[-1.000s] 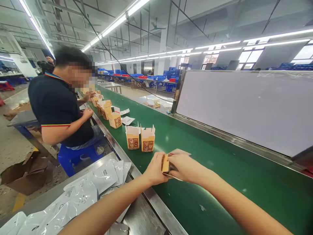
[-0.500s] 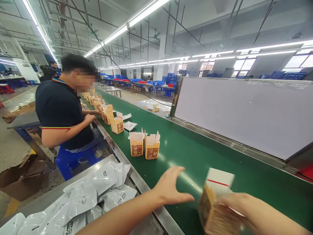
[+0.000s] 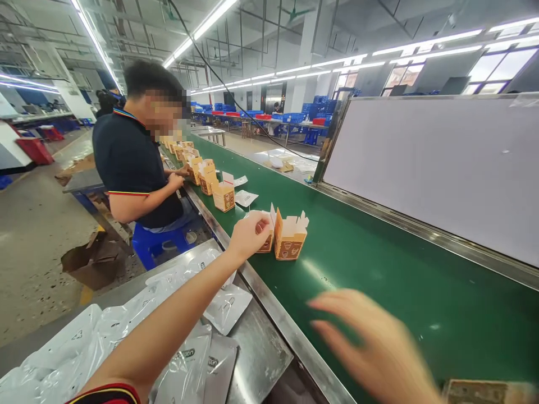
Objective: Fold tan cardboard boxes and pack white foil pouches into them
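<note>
Two open boxes are standing side by side on the green belt (image 3: 379, 264) in front of the person: the near box (image 3: 266, 235), partly hidden behind the left hand (image 3: 248, 233), and the right box (image 3: 289, 238), fully showing with its top flaps up. Farther along the belt, one more open box (image 3: 223, 196) is standing alone, and beyond it a row of at least four boxes (image 3: 196, 165) is running toward the far end, too small to count surely. Two white leaflets (image 3: 245, 197) are lying flat on the belt near the single box. The left hand is reaching to the near box, its fingers (image 3: 261, 223) curled narrow on the upper edge and touching it. The right hand (image 3: 374, 348) is blurring low over the belt, its fingers spread wide and holding nothing; a flat brown carton (image 3: 484, 391) is lying at the bottom edge just beside it, apart from the fingers. Several silver pouches (image 3: 126, 325) are lying in a heap on the steel worktop (image 3: 256, 348) under the left forearm. A co-worker (image 3: 135, 163) in a dark shirt is sitting on a blue stool (image 3: 155, 247) beside the belt, with both hands at the row. A white panel (image 3: 438, 168) is standing along the far side of the belt. Compared with half a second ago, the right hand is no longer gripping a box, and the left hand is now at the near box instead of hovering open above the belt edge.
</note>
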`<state>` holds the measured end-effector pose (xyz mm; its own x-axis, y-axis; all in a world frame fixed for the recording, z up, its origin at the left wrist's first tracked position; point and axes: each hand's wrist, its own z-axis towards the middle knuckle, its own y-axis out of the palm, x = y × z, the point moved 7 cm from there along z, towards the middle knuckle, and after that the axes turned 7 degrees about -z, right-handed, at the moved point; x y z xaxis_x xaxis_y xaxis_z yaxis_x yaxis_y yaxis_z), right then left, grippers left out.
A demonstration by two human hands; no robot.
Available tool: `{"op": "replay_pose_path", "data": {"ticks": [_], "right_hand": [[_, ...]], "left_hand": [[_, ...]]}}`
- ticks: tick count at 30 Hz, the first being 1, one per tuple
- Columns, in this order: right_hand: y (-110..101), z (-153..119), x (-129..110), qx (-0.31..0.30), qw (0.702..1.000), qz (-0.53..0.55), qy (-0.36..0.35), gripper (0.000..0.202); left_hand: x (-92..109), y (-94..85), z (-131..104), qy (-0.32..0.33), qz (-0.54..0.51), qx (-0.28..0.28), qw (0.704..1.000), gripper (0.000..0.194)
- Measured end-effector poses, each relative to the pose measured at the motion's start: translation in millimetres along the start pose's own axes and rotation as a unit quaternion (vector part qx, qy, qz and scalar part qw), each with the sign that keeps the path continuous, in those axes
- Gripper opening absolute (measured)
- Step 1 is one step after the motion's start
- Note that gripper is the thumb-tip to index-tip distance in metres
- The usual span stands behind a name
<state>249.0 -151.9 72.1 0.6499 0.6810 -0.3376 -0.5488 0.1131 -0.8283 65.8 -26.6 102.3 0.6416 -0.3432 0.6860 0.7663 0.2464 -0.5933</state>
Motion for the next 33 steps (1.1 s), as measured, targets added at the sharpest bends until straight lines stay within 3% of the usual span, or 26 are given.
{"op": "replay_pose_path", "data": {"ticks": [3, 5, 6, 8, 11, 16, 19, 22, 25, 27, 30, 33], "right_hand": [[88.9, 32.8, -47.5, -0.131, 0.988, -0.006, -0.086, 0.041], [135.4, 43.3, -64.4, -0.163, 0.978, -0.031, -0.123, 0.044], [149.2, 45.1, -67.0, -0.165, 0.977, -0.039, -0.127, 0.040], [156.3, 42.1, -63.9, -0.161, 0.979, -0.043, -0.121, 0.041], [121.2, 25.4, -46.4, -0.154, 0.981, -0.039, -0.112, 0.038], [-9.8, -11.0, 20.6, -0.126, 0.988, 0.090, 0.025, 0.024], [-89.1, -22.1, 52.4, -0.020, 0.994, 0.053, 0.096, 0.015], [-142.7, -15.4, 62.5, 0.176, 0.968, -0.041, 0.174, 0.017], [-153.3, 9.3, 56.9, 0.324, 0.913, -0.157, 0.193, 0.017], [-140.7, 31.4, 56.3, 0.357, 0.898, -0.205, 0.155, 0.017], [-112.0, 51.0, 71.2, 0.309, 0.917, -0.223, 0.119, 0.018], [-89.4, 46.1, 86.3, 0.187, 0.953, -0.214, 0.108, 0.018]], "left_hand": [[4.8, 0.2, -14.3, -0.013, 0.000, -0.036, 0.999, 0.007], [8.6, 3.9, -25.1, -0.016, -0.005, -0.068, 0.998, 0.008], [10.2, 6.9, -30.3, -0.016, -0.010, -0.088, 0.996, 0.008], [11.5, 15.3, -39.5, -0.019, -0.023, -0.128, 0.991, 0.008], [6.0, 34.0, -49.6, -0.042, -0.049, -0.173, 0.983, 0.013], [-12.8, 85.0, -62.0, -0.114, -0.121, -0.196, 0.967, 0.059], [-16.9, 113.1, -66.6, -0.156, -0.179, -0.159, 0.958, 0.080], [-11.7, 132.4, -68.1, -0.178, -0.197, -0.127, 0.956, 0.092], [-6.4, 144.8, -68.5, -0.212, -0.220, -0.100, 0.947, 0.102], [-3.8, 150.4, -68.4, -0.218, -0.247, -0.079, 0.941, 0.102], [-4.2, 159.9, -68.9, -0.217, -0.282, -0.072, 0.932, 0.102], [-9.2, 166.7, -66.0, -0.202, -0.301, -0.060, 0.930, 0.111]]}}
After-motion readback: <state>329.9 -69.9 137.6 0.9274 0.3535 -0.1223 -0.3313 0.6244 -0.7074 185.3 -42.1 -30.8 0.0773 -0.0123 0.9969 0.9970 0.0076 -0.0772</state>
